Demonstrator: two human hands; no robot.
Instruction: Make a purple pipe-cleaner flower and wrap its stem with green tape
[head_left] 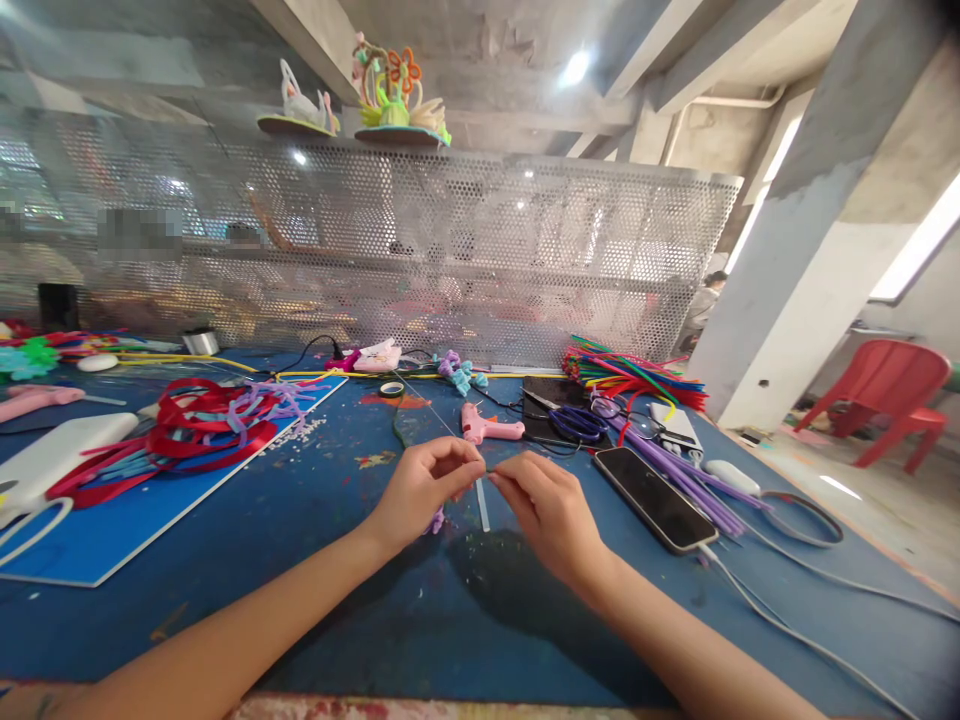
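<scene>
Above the middle of the blue table (360,620), my left hand (427,490) and my right hand (551,505) meet fingertip to fingertip. Both are closed in a pinch on a thin stem, dark green where it shows between the fingertips and beyond my left hand. A small purple fuzzy piece (436,521) shows just under my left hand. Behind the hands lies a pink glue gun (495,428), and a clear glue stick (482,505) is on the table below the fingertips.
A black phone (656,498) with a white cable and purple stems (667,465) lie at the right. Scissors (541,400) and colourful stems (637,375) are behind. Red ribbon (176,440) covers a blue board (82,560) at the left. A perforated metal screen (480,260) stands behind.
</scene>
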